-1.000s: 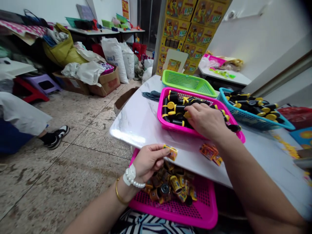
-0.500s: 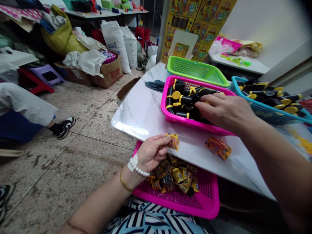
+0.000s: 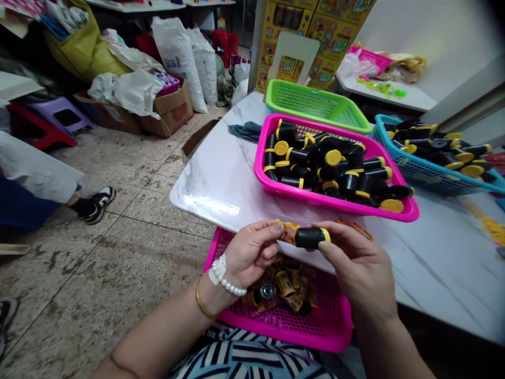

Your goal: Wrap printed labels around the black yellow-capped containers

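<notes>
Between finger and thumb, my left hand [image 3: 256,247] pinches a small orange printed sleeve [image 3: 289,232]. My right hand [image 3: 355,258] holds a black bottle with a yellow cap [image 3: 310,238] by its capped end. The bottle's black end meets the sleeve's edge; whether it is inside cannot be made out. Beyond my hands, a pink basket [image 3: 292,195] on the table holds several such black bottles. Below, a second pink basket [image 3: 335,342] contains several bottles in yellow-orange sleeves. More orange sleeves [image 3: 357,229] lie on the table, partly hidden behind my right hand.
A green basket [image 3: 315,92] and a blue basket [image 3: 434,176] of black bottles stand behind on the marble-patterned table [image 3: 213,184]. Yellow printed boxes [image 3: 331,47] are stacked at the back. On the left, a person's shoe [image 3: 98,202] rests on the floor near cardboard boxes [image 3: 169,113].
My right hand has come out of the upper pink basket with a black bottle and moved down beside my left hand. The bottle now meets the sleeve. The view has shifted slightly.
</notes>
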The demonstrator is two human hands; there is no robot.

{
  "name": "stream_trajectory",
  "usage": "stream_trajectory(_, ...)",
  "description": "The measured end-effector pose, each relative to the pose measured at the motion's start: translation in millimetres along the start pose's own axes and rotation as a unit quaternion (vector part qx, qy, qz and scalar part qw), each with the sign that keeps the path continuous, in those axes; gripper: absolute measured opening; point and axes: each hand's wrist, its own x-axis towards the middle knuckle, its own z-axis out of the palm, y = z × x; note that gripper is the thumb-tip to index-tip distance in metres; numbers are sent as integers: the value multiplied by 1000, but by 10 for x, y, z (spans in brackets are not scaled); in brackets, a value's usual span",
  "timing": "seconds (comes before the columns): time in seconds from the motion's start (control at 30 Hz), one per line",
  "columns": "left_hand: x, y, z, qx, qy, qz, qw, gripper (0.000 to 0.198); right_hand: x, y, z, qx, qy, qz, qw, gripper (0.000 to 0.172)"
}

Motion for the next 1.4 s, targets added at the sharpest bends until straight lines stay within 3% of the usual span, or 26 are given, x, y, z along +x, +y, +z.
stream_trajectory(0.23, 39, -55, 11, 16, 10, 21, 1000, 25, -94, 12, 18, -155, 26, -95, 983, 29)
stream_trajectory(0.47, -29, -65, 20, 99, 35, 60, 993, 32, -86, 97, 115, -36, -10, -69, 997, 23)
stream_trajectory(0.6, -110, -56, -36, 155, 67, 118, 979, 38, -92, 150, 70, -17, 13, -92, 996, 28)
stream_trajectory(0.67, -137, -16, -56, 204, 41, 137, 969, 47, -105, 156, 43, -4, -3, -101, 995, 29)
stream_trajectory(0.73, -147, 35, -58, 254, -21, 110, 961, 48, -114, 153, 27, -11, -42, -103, 994, 32)
stream_trajectory(0.83, -121, 65, -30, 284, -72, 53, 955, 30, -111, 148, 11, -78, -82, -144, 983, 40)
stream_trajectory(1.0, -20, -25, 7, 259, -80, 39, 962, 30, -90, 161, -34, -149, -77, -202, 965, 44)
stream_trajectory(1.2, -39, -3, -108, 255, -92, -19, 962, 56, -113, 204, -70, -171, -85, -231, 954, 46)
stream_trajectory(1.4, -92, 15, -140, 283, -68, -2, 957, 34, -174, 226, -118, -159, -110, -206, 959, 58)
